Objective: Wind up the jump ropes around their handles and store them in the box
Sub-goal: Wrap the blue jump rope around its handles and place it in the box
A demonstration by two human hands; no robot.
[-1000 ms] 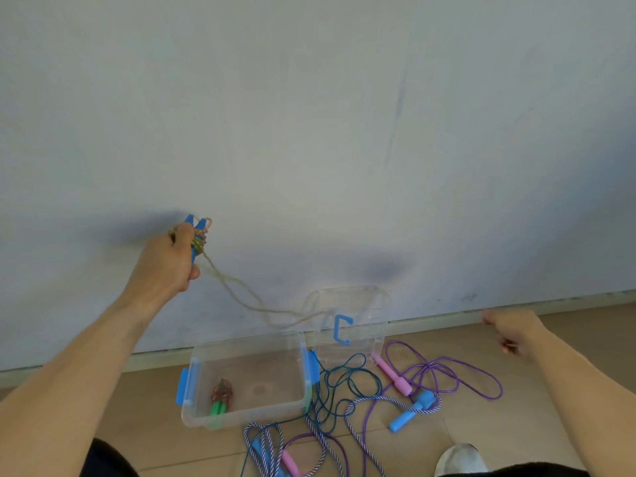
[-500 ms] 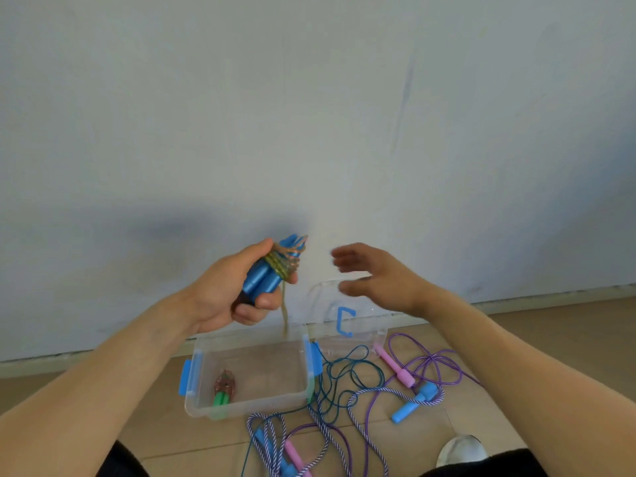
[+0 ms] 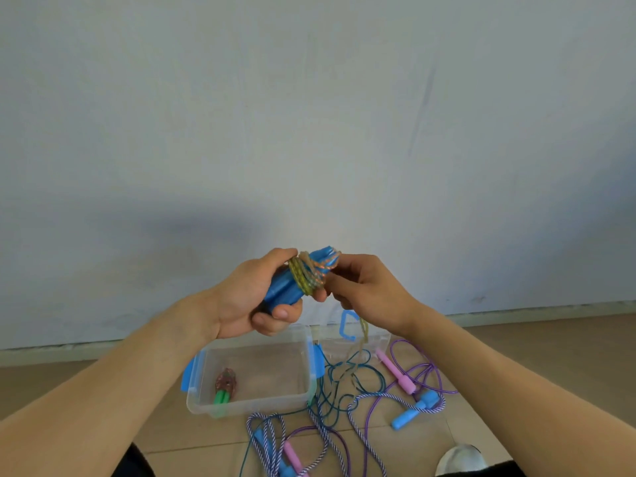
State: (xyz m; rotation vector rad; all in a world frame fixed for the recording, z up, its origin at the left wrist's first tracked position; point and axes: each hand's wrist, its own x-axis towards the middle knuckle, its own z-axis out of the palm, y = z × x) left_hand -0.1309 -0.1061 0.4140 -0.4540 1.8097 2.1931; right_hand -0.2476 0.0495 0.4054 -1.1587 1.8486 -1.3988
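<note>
our left hand (image 3: 247,297) grips the blue handles (image 3: 287,290) above the box (image 3: 254,404), while our right hand (image 3: 364,287) pinches the rope (image 3: 306,275) beside its coils. if that pinch slackens, the wraps could spring loose — the hanging tail may snag the ropes on the floor. the handles' long axis tilts, tips pointing up and right — toward the wall.
</note>
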